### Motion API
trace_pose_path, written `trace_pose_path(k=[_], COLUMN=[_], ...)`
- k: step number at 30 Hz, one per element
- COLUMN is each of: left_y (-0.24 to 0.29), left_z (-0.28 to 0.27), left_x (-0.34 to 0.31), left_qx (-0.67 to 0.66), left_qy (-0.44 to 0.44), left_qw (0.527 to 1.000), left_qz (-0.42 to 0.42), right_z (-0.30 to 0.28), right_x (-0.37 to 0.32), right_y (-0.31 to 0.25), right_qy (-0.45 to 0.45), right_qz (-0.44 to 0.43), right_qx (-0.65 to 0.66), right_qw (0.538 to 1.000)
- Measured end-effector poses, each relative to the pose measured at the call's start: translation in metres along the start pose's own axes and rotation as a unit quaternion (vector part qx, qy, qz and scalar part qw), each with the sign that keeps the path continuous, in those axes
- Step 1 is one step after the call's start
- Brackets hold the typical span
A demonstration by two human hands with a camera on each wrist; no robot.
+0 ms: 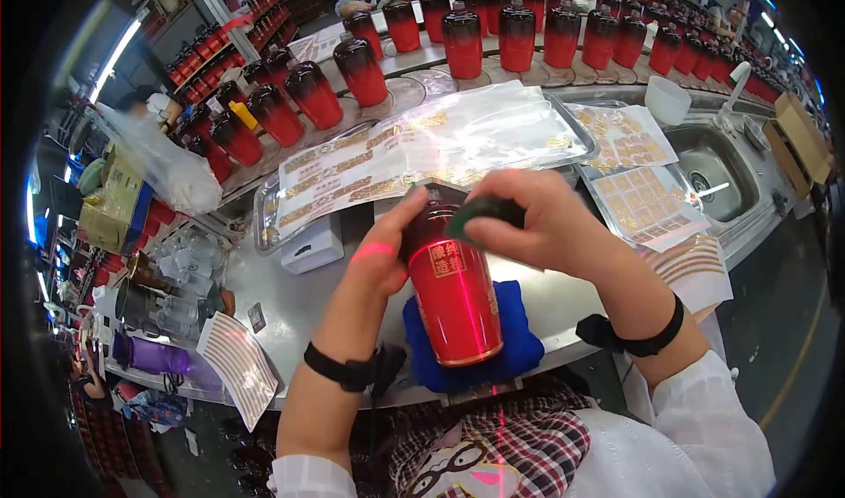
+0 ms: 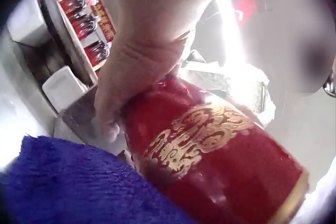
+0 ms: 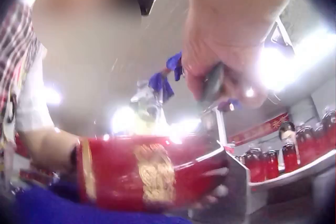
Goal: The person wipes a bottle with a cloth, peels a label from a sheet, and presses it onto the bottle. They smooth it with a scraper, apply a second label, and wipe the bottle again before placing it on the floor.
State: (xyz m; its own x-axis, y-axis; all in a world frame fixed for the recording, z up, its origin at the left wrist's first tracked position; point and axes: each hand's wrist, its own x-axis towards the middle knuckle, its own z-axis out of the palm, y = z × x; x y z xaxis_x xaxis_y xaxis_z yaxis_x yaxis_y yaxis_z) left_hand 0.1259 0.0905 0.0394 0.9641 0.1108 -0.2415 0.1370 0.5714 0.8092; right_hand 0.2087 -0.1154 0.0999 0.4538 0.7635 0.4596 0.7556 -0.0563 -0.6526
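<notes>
A glossy red bottle [image 1: 453,313] with a dark top leans on a folded blue towel [image 1: 522,326], its base toward the person. Gold characters [image 1: 446,258] show on its front, and a gold ornamental decal [image 2: 197,137] decorates its side in the left wrist view. My left hand [image 1: 385,244] grips the bottle around its dark shoulder. Between the thumb and curled fingers of my right hand [image 1: 541,221] is a dark green flat pad [image 1: 482,218], held at the bottle's upper front just above the characters. A red laser line runs down the bottle.
Behind the bottle, a metal tray [image 1: 576,128] carries sheets of gold decals [image 1: 352,168]. More decal sheets [image 1: 647,200] lie to the right, beside a sink [image 1: 717,177]. Several red-black bottles [image 1: 462,44] line the conveyor at the back. A striped sheet [image 1: 238,366] hangs over the left front edge.
</notes>
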Motion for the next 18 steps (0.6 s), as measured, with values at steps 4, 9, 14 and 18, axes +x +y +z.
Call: trace_pose_path(k=[4,9,14,18], left_y=[0.008,0.015,0.027,0.031], left_z=[0.001,0.005,0.012,0.022], left_x=[0.002,-0.014,-0.043,-0.062], left_qx=[0.066,0.119,0.165,0.165], left_qy=[0.008,-0.031,-0.042,-0.055], left_qw=[0.997,0.992,0.983,0.98], left_qz=[-0.04,-0.008,0.066,0.091], right_z=[0.005,0.028,0.021,0.007], right_x=[-0.005,-0.032,-0.072,-0.048], right_y=[0.008,-0.022,-0.072,-0.06], right_qy=[0.042,0.125,-0.198,-0.015], right_qz=[0.031,-0.234,-0.248,-0.219], right_qx=[-0.014,-0.191,0.053,0.003], right_qw=[0.999,0.945,0.947,0.976])
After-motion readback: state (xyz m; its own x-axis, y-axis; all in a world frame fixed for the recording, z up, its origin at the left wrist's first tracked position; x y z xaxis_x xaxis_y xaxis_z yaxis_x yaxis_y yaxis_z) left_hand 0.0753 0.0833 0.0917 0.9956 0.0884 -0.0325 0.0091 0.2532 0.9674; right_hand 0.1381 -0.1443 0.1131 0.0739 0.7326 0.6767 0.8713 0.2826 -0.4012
